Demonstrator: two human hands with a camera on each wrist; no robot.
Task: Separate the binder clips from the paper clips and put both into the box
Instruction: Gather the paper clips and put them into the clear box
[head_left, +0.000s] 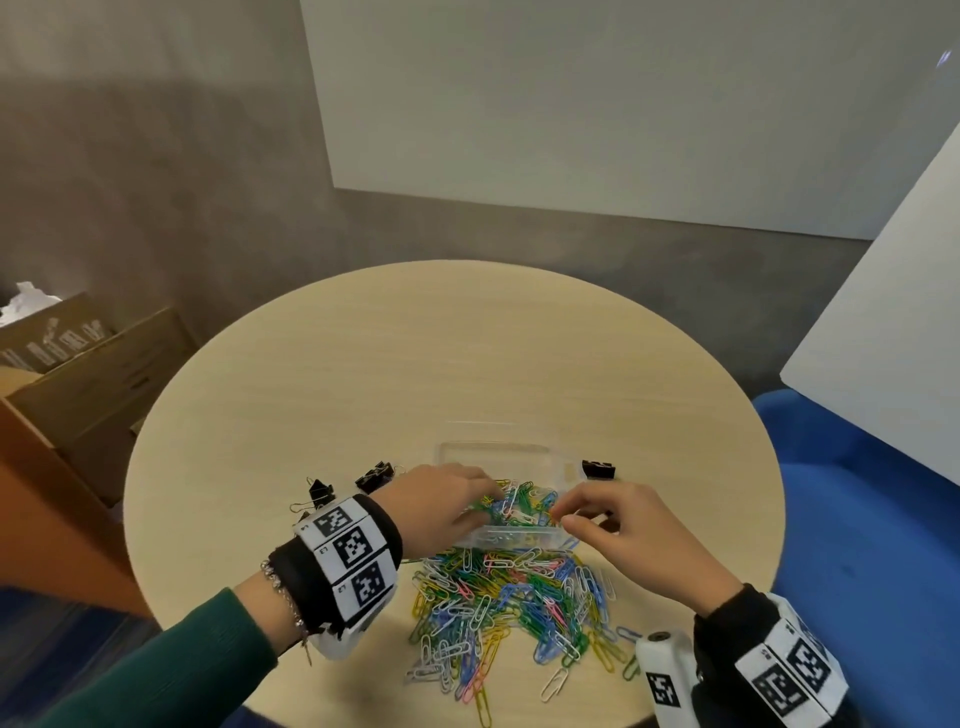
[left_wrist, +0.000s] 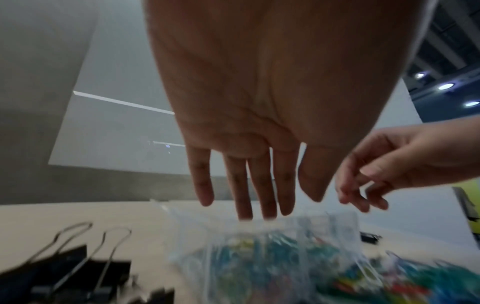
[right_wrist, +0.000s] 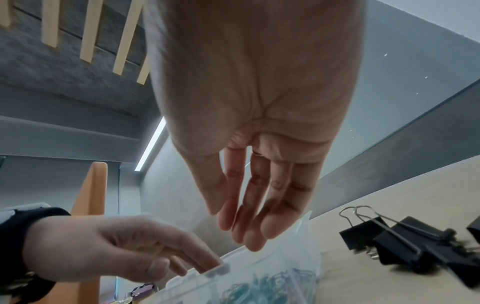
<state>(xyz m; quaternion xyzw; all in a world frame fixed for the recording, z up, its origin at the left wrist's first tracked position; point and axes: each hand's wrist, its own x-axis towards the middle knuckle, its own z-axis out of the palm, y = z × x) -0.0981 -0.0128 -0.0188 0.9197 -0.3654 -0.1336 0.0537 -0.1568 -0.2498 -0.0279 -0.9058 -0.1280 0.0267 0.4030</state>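
I see the clear box (head_left: 511, 499), open and partly filled with coloured paper clips (head_left: 519, 603); most lie heaped on the table just nearer me. Black binder clips (head_left: 374, 475) sit left and right of it.

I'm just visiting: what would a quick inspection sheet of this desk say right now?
Surface: round pale wooden table.
Job's things: clear box partly filled with coloured paper clips; loose paper clips heaped in front of it; black binder clips left of the box, one more to its right.
Clutter: nothing seen.
Grippers: left hand open, fingers reaching into the box; right hand open above the box's right end, holding nothing that shows.
Cables: nothing seen.
Surroundings: white boards, cardboard boxes, blue seat.
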